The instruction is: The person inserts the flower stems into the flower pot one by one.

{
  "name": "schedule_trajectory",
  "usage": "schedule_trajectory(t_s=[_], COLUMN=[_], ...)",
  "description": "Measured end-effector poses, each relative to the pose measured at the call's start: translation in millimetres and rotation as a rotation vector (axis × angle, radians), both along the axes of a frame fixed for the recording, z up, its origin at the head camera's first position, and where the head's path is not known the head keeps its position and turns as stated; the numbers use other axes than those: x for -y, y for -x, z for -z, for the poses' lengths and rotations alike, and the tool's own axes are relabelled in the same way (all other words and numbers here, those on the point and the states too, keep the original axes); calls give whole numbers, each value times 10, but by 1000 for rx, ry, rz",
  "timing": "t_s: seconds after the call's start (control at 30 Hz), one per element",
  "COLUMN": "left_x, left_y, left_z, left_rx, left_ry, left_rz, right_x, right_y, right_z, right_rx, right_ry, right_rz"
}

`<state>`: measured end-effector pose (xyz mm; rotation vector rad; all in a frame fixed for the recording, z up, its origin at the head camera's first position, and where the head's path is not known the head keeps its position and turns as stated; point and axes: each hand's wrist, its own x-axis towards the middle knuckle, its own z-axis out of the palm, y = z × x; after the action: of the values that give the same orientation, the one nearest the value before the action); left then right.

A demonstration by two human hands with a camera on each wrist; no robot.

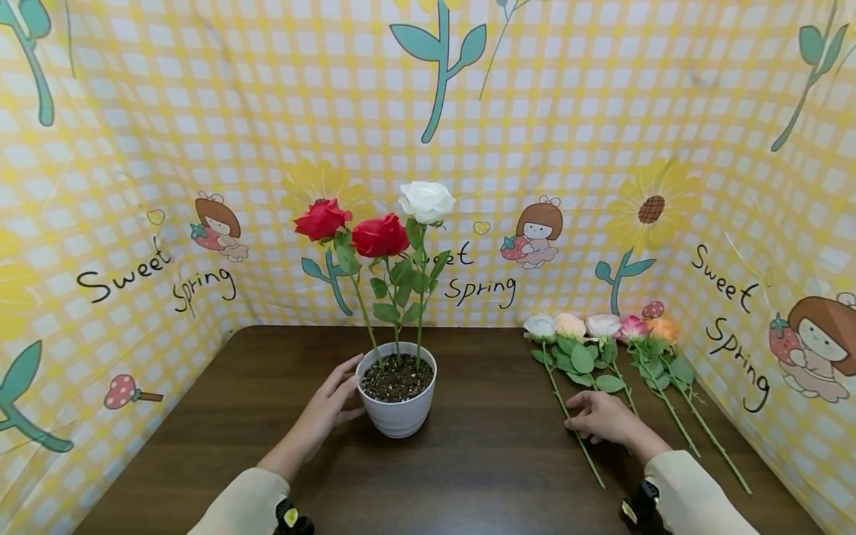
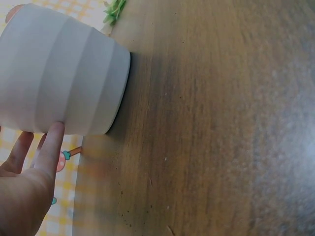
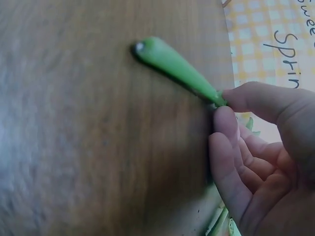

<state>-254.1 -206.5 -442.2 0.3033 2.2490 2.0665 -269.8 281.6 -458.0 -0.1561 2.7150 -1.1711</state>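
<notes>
A white ribbed pot (image 1: 399, 420) filled with dark soil (image 1: 396, 380) stands on the table, holding two red roses (image 1: 380, 235) and one white rose (image 1: 426, 202) upright. My left hand (image 1: 328, 405) rests against the pot's left side; in the left wrist view its fingertips (image 2: 56, 129) touch the wall. On the right, my right hand (image 1: 605, 418) pinches the green stem (image 3: 177, 66) of a lying white rose (image 1: 539, 328) between thumb and index finger. The stem lies along the table top, its cut end pointing toward me.
More roses lie at the right: a peach one (image 1: 571, 325), a pale one (image 1: 602, 325), a pink one (image 1: 633, 328) and an orange one (image 1: 663, 331). The dark wooden table (image 1: 267, 386) meets a checkered cloth backdrop (image 1: 281, 111) at the back and sides.
</notes>
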Motion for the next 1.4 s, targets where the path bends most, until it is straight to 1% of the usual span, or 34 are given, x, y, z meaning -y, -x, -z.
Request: schedule_trajectory(t_s=[0.27,0.6,0.7,0.83,1.0,1.13,1.4], left_x=[-1,-9,-11,-8,3,3,2], left_y=[-12,-4,-5,-3,-2,-2,-2], left_z=[-6,-8,-5,-4,-5,-7,-6], left_rx=[-5,-1,1,2,1,7,2], left_ry=[-3,1,2,7,7,8,7], left_rz=[11,0,2,5,10,8,12], right_x=[16,13,-4,-25,-36,-21,32], right_y=[1,-28,-22,-7,-4,-13,-14], right_z=[-1,-53,-67,-125,-237,-328,-475], right_rx=[8,-22,-49,-90,-112,-139,-206], right_ry=[0,39,62,103,134,141,149], right_rz=[4,-58,-96,-143,-166,-158,-99])
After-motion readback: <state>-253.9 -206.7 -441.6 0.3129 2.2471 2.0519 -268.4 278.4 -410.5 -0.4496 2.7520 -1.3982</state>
